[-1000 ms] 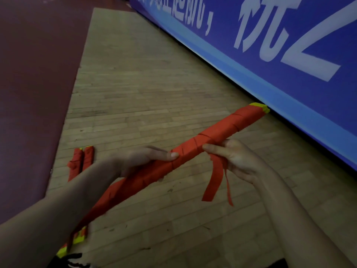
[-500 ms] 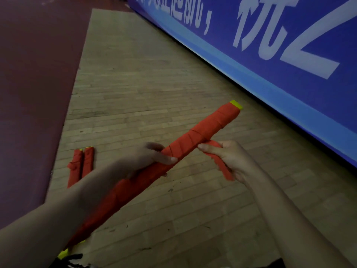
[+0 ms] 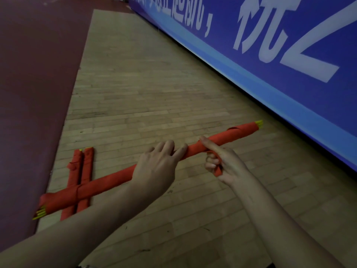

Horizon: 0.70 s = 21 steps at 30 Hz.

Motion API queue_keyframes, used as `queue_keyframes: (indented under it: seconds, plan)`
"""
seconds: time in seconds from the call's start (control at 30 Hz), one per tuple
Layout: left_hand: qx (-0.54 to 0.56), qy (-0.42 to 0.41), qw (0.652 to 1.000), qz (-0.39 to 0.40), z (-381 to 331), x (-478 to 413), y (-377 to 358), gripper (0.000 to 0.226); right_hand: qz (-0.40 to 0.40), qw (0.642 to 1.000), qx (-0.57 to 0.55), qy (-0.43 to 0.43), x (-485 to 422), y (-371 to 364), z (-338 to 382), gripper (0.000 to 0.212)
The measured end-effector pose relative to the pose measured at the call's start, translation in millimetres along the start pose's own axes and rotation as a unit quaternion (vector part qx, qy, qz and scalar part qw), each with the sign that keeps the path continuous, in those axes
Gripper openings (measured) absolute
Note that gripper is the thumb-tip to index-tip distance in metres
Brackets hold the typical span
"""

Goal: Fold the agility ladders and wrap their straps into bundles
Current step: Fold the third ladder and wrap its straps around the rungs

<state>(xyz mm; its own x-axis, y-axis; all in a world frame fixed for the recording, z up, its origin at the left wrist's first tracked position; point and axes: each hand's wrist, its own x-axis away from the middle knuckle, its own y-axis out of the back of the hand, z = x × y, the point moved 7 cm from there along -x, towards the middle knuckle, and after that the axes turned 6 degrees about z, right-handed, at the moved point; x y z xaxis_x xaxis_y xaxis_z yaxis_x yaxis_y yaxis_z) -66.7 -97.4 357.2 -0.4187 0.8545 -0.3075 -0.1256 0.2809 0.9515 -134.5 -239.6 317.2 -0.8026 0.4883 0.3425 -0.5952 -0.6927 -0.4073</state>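
Bundle (image 3: 108, 178) sits lower and flatter vs 0.5 s ago, near end now crossing in front of the two finished bundles (image 3: 87, 165) on the floor (image 3: 154, 93). Loose strap tail (image 3: 218, 169) is down to a stub. Left hand (image 3: 154, 167) holds mid-bundle from above, fingers curled over the far side, thumb hidden. Right hand (image 3: 224, 165) pinches the tail in curled fingers, index pressed on the wrap. Prob light, stiff lengthwise from stacked rungs. Webbing soft + springy, so wraps slacken if tension drops. Grip the wrapped middle, keep tail taut till tucked.
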Motion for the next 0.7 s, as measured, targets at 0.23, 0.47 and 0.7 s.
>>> queue_keyframes:
  seconds: [0.23,0.47,0.7]
  plan:
    - [0.293,0.039,0.932,0.212,16.6,-1.8,-19.1,0.072,0.029,0.996,-0.086,-0.010,2.8,-7.8,2.2,0.029]
    - [0.623,0.132,0.706,0.311,18.9,2.3,-34.0,0.049,0.088,0.995,0.040,0.031,7.3,-14.6,19.3,0.021]
    - [0.643,0.209,0.689,0.262,22.5,0.0,-32.9,0.043,0.099,0.972,0.214,0.020,10.3,-1.8,28.6,0.016]
